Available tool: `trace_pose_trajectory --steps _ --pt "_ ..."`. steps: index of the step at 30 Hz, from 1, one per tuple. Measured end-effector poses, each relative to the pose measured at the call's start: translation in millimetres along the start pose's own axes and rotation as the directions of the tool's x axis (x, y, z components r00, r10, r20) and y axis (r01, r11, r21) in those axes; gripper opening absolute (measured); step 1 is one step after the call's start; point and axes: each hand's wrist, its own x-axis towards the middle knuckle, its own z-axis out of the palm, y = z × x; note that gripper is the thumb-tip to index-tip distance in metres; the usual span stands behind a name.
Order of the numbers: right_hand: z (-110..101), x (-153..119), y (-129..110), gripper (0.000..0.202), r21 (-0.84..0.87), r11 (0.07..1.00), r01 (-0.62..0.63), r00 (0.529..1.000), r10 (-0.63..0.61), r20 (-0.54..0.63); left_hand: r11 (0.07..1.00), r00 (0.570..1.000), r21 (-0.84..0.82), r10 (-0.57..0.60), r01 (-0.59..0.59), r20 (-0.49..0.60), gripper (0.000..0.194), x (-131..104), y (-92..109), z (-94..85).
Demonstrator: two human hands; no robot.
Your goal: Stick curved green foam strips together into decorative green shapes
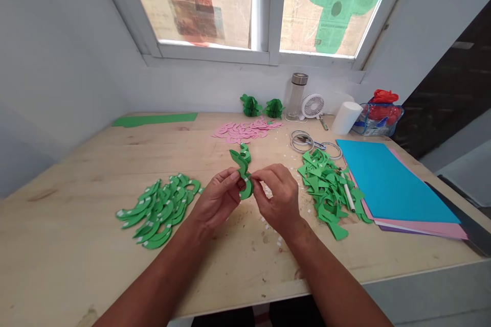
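My left hand (220, 196) is closed on a wavy green paper cutout (245, 191), held up over the middle of the table, with small white tape squares on it. At the cutout's right edge, the thumb and fingers of my right hand (278, 196) are pinched together; what is between them is too small to make out. Just beyond lies another curled green piece (245, 152). To the left of my left hand is a heap of curved green cutouts (163, 209) bearing white tape squares. Tiny white bits (268, 191) are scattered beneath my right hand.
Green paper scraps (326, 189) with a white marker (348, 193) lie right, near tape rolls (302, 141) and coloured sheets (395, 184). Pink cutouts (245, 130), two green paper ornaments (251, 106), a glass bottle (296, 97) and a small fan (313, 106) are at the back.
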Motion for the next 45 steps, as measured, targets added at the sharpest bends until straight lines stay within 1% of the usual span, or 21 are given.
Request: trace_pose_trajectory --steps 2,5,9,20,32,37,45 --pt "0.4 -0.3 -0.2 0.012 -0.044 0.999 0.024 1.0 -0.024 0.005 1.0 1.0 0.008 0.007 -0.007 -0.002 0.018 -0.1 0.7 0.7" --pt "1.5 -0.7 -0.8 0.013 -0.072 0.997 0.023 1.0 -0.022 0.012 1.0 1.0 0.014 0.021 -0.021 -0.013 0.02 -0.6 1.6 1.8" --pt "2.3 -1.3 -2.4 0.011 -0.065 0.998 -0.001 1.0 0.002 0.009 0.999 1.0 0.041 0.02 -0.02 0.0 0.02 -1.0 1.9 0.5" --pt "2.2 -2.6 -7.1 0.006 -0.059 0.998 -0.006 0.999 0.004 -0.034 0.997 0.999 0.077 0.026 -0.029 0.041 0.019 -3.7 2.4 0.8" --pt "2.4 -2.8 -7.7 0.008 -0.107 0.994 -0.012 0.999 0.008 -0.038 0.992 0.998 0.105 0.062 -0.064 0.023 0.018 -4.3 2.8 1.5" --pt "2.5 -3.1 -8.6 0.007 -0.11 0.994 -0.016 0.999 0.012 -0.039 0.993 0.998 0.101 0.055 -0.055 0.006 0.02 -5.0 2.9 2.9" --pt "2.5 -3.1 -8.7 0.008 -0.099 0.995 -0.014 0.999 0.01 -0.047 0.993 0.998 0.107 0.056 -0.058 0.026 0.019 -4.5 2.4 2.4"
